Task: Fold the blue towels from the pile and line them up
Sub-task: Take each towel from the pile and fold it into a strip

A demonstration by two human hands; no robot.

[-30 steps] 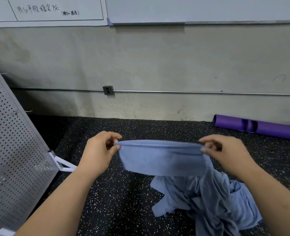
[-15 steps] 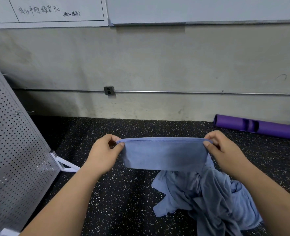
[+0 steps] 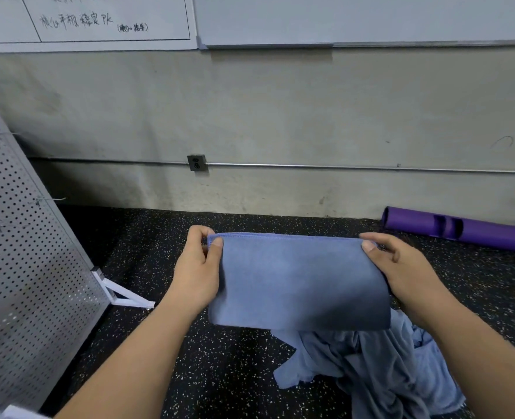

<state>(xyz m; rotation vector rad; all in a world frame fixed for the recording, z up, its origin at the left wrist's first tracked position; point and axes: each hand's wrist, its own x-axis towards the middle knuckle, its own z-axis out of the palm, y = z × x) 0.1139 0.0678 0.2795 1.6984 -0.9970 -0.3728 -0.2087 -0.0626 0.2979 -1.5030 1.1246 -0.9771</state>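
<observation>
Fingers (image 3: pixel 216 242) of both hands pinch towel (image 3: pixel 298 282) top corners.

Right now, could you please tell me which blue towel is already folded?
The towel held flat between the left hand and right hand; the rest lie crumpled in the pile below.

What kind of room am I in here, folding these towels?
Probably a gym or training room: speckled black rubber flooring, a purple exercise tube lying by the wall, and a handwritten whiteboard above.
</observation>
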